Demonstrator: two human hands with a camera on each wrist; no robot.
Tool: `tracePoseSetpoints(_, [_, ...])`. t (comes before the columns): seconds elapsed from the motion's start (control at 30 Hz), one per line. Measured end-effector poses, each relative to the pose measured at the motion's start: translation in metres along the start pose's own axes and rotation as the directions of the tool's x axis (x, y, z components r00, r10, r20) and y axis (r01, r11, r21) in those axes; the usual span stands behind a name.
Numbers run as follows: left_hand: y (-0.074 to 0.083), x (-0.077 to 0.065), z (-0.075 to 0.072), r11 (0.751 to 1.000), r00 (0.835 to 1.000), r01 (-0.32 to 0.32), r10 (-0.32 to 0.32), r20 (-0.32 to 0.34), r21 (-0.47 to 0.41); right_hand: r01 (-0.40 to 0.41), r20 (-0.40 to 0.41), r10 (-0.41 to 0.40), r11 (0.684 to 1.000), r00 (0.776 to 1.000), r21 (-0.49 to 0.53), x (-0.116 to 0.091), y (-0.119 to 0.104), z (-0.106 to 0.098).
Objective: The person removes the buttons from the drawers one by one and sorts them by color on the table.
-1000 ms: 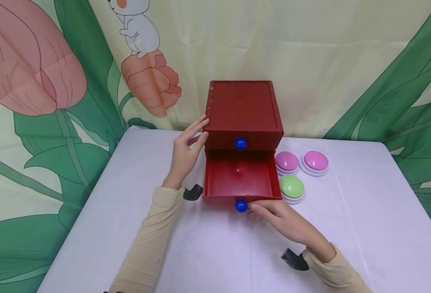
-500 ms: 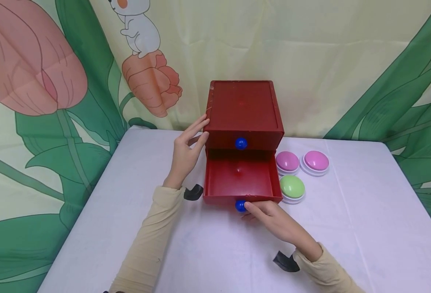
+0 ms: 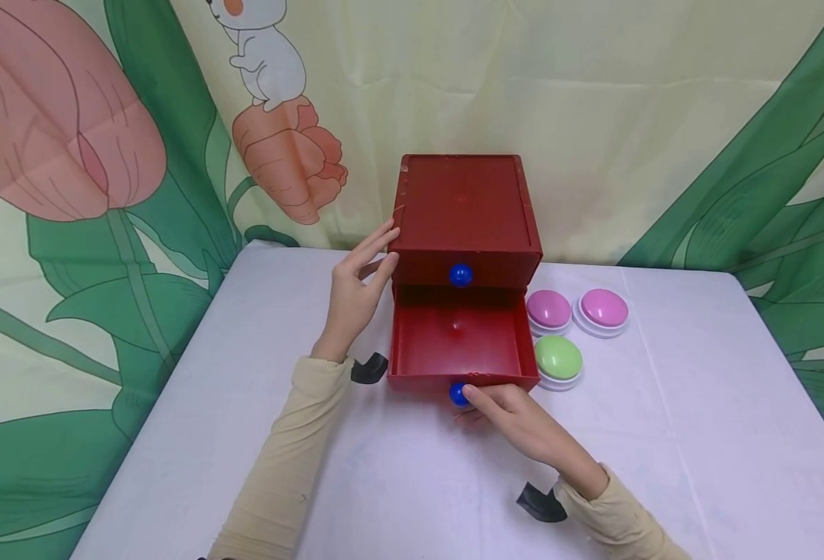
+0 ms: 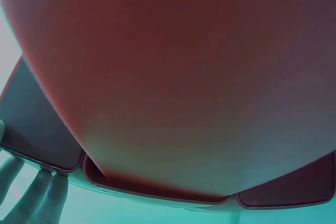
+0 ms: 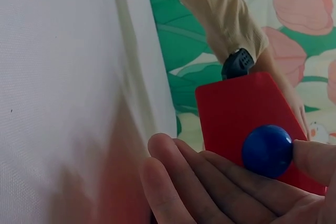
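Note:
A red two-drawer cabinet (image 3: 462, 202) stands at the back of the table, its upper drawer closed. The lower drawer (image 3: 462, 350) is pulled out, with nothing lying in it. My left hand (image 3: 353, 299) rests against the cabinet's left side, fingers fairly straight and fingertips at the upper edge. At the front of the lower drawer, my right hand (image 3: 524, 424) pinches the round blue knob (image 5: 268, 151). In the right wrist view the thumb (image 5: 315, 161) touches one side of that knob and the fingers lie along the other. Another blue knob (image 3: 461, 274) sits on the upper drawer.
Beside the cabinet on the right are two push lights or buttons with pink domes, a nearer pink one (image 3: 548, 309) and a farther pink one (image 3: 604, 308). A green-domed one (image 3: 559, 357) stands close to the open drawer's side. A printed curtain (image 3: 594, 117) hangs behind the white-covered table (image 3: 720, 389).
My right hand has moved slightly left, from beside the lower knob to pinching it. The left hand and the pulled-out drawer have stayed in place.

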State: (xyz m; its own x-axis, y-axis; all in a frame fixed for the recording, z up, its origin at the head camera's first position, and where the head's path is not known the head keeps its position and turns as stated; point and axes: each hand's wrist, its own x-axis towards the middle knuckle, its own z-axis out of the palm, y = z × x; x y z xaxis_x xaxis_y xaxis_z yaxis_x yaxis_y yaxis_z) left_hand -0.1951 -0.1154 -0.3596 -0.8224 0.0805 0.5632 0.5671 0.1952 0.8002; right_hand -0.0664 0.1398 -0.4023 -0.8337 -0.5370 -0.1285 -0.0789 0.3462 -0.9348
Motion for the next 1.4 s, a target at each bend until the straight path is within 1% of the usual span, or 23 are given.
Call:
tracePoseSetpoints(0.1, [0.004, 0.0, 0.0, 1.0, 1.0, 0.02, -0.02, -0.002, 0.003, -0.004, -0.001, 0.004, 1.0, 1.0, 0.002, 0.001, 0.0, 0.0])
tracePoseSetpoints(0.33, [0.036, -0.002, -0.002, 0.999, 0.999, 0.048, -0.048, 0.014, 0.018, -0.017, -0.01, 0.017, 1.0, 1.0, -0.009, 0.002, 0.0, -0.002])
tracePoseSetpoints(0.47, [0.039, -0.002, -0.002, 0.999, 0.999, 0.05, -0.051, 0.019, 0.018, -0.022, -0.015, 0.022, 1.0, 1.0, -0.006, 0.005, 0.0, -0.004])
tracePoseSetpoints(0.8, [0.039, -0.002, -0.002, 0.999, 0.999, 0.035, -0.035, 0.017, 0.013, -0.017, -0.02, 0.017, 1.0, 1.0, -0.002, 0.01, 0.0, -0.007])
tracePoseSetpoints(1.2, [0.039, -0.002, -0.003, 0.999, 0.999, 0.042, -0.042, 0.018, 0.021, -0.035, -0.041, 0.034, 0.999, 0.999, -0.012, 0.019, 0.002, -0.01])
tracePoseSetpoints(1.4, [0.012, 0.0, -0.001, 0.999, 0.999, 0.033, -0.033, 0.01, 0.013, -0.031, -0.047, 0.03, 0.999, 0.998, -0.012, 0.021, 0.001, -0.011])
